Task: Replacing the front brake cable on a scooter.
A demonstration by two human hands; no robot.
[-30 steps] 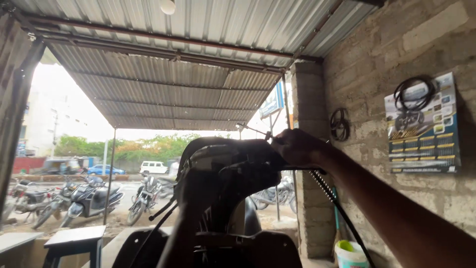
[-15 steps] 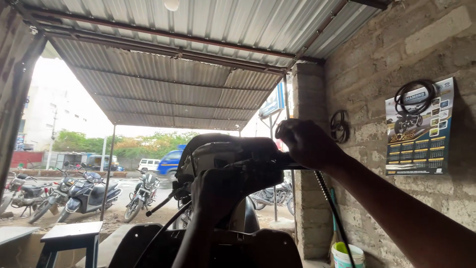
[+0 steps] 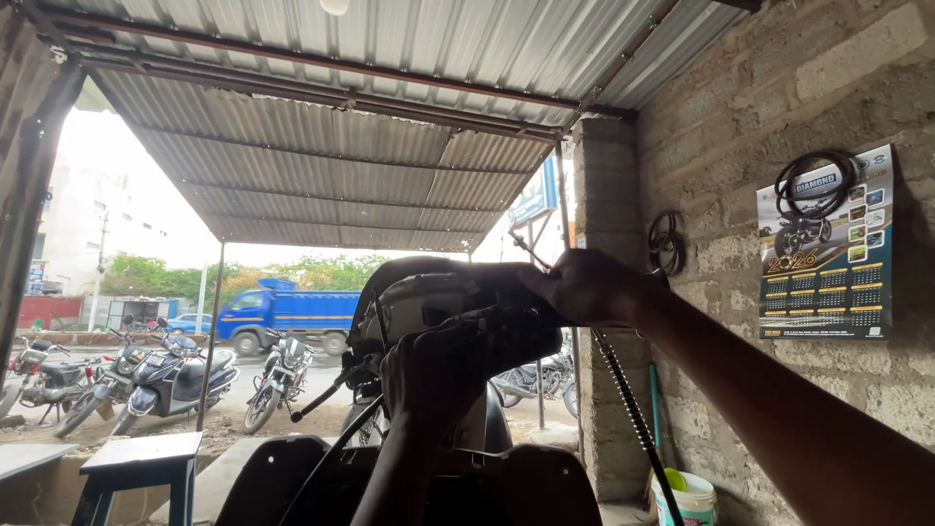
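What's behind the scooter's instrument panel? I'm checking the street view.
Past the instrument panel, a blue truck and parked motorcycles show. Both hands and the panel hide whatever lies directly behind.

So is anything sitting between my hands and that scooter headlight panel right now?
No. The right hand already grips the top of the scooter headlight panel, and the left hand presses on its lower part. Nothing visible lies between.

Your left hand (image 3: 433,375) and right hand (image 3: 581,285) grip the scooter's headlight cowl (image 3: 438,297) (dark against daylight), a cable (image 3: 628,409) hanging beside it.
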